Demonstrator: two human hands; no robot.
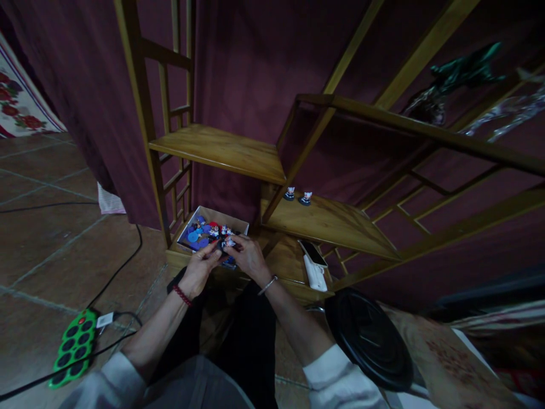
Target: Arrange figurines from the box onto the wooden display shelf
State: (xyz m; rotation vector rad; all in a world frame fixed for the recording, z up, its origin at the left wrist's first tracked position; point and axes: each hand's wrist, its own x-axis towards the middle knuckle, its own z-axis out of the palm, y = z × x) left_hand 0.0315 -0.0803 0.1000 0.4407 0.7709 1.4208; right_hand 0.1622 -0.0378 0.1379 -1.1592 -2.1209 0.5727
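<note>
At lower centre, fingers [210, 250] of the left hand [200, 267] and right hand [250, 257] grasp what seems a figurine [229, 242], partly hiding the box [239, 225] behind.

- A small figurine [229, 241] with a white upper part was pinched in the fingers of the left hand [203, 266] and right hand [248, 255], above the near edge of an open box.
- The shallow, light-walled box [227, 218] held a jumble of blue, purple, red and white pieces [195, 235]; the hands partly hid its near side.
</note>
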